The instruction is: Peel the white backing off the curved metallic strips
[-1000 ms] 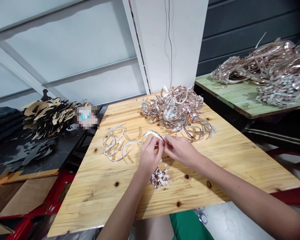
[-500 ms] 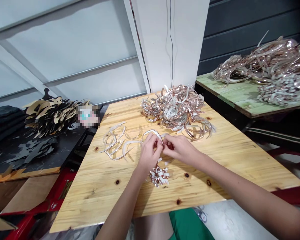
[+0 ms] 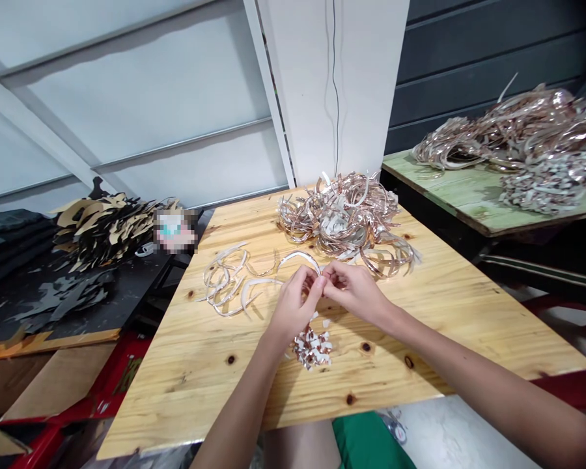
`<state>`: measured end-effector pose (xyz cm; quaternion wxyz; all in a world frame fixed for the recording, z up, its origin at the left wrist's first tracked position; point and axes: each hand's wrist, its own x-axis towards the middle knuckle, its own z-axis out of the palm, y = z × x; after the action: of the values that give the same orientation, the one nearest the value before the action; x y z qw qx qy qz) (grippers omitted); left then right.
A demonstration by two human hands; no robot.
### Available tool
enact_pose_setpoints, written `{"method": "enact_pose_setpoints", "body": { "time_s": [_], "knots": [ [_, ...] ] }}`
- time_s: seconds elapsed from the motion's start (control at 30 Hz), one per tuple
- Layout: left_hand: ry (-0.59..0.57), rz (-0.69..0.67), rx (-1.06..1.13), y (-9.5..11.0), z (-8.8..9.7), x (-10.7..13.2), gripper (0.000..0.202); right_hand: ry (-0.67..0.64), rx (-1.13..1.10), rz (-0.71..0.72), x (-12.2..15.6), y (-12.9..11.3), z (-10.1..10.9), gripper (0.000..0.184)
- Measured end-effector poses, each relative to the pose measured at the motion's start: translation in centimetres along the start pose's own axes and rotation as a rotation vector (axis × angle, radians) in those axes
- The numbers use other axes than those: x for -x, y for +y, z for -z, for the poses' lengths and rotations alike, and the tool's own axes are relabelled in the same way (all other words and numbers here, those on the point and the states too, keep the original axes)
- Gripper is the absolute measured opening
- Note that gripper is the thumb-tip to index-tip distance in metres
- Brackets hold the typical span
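Note:
My left hand (image 3: 295, 305) and my right hand (image 3: 354, 292) meet fingertip to fingertip above the wooden table (image 3: 449, 306). Both are closed in a pinch on a curved shiny strip (image 3: 300, 256) that arches up and left from my fingers. Just under my hands lies a small heap of short cut bits (image 3: 313, 347). A loose group of pale curved strips (image 3: 229, 280) lies to the left of my left hand. A big tangle of rose-gold strips (image 3: 344, 218) sits at the far side of the table, beyond my right hand.
A green-topped bench (image 3: 473, 189) at the right carries another large pile of shiny strips (image 3: 527, 140). A black surface at the left holds stacked tan and black cut shapes (image 3: 102, 225). A white pillar (image 3: 334, 85) stands behind the table. Red crates (image 3: 112, 384) sit low at the left.
My hands have stayed together on the strip, with the fingers shifting slightly along it. The camera view has tilted a little.

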<state>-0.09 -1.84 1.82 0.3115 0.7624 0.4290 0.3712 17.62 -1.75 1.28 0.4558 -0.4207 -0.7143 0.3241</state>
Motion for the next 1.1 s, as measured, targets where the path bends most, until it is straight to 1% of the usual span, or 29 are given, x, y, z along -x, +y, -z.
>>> {"method": "enact_pose_setpoints", "body": {
  "time_s": [0.1, 0.2, 0.37, 0.57, 0.73, 0.93, 1.1],
  "knots": [
    [-0.074, -0.016, -0.126, -0.01, 0.25, -0.01, 0.03, 0.007, 0.012, 0.027, 0.12, -0.15, -0.09, 0.009],
    [-0.106, -0.068, -0.206, -0.28, 0.23, -0.02, 0.031, 0.005, 0.052, 0.045, 0.17, -0.14, -0.16, 0.009],
    [-0.1, -0.084, -0.264, -0.54, -0.04, 0.09, 0.028, 0.024, 0.112, 0.063, 0.16, -0.04, -0.21, 0.008],
    [-0.075, -0.065, -0.285, -0.36, -0.24, 0.21, 0.027, 0.025, 0.068, 0.044, 0.1, 0.05, -0.28, 0.007],
    [-0.066, -0.074, -0.288, 0.08, -0.15, 0.19, 0.031, 0.009, 0.057, 0.03, 0.04, 0.16, -0.19, 0.009],
    [-0.019, -0.09, -0.368, -0.44, -0.22, 0.25, 0.027, -0.033, 0.207, 0.08, 0.1, -0.39, -0.2, 0.019],
    [-0.039, -0.085, -0.414, -0.76, -0.37, 0.3, 0.022, -0.062, 0.282, 0.084, 0.24, -0.34, -0.44, 0.015]
  ]
}}
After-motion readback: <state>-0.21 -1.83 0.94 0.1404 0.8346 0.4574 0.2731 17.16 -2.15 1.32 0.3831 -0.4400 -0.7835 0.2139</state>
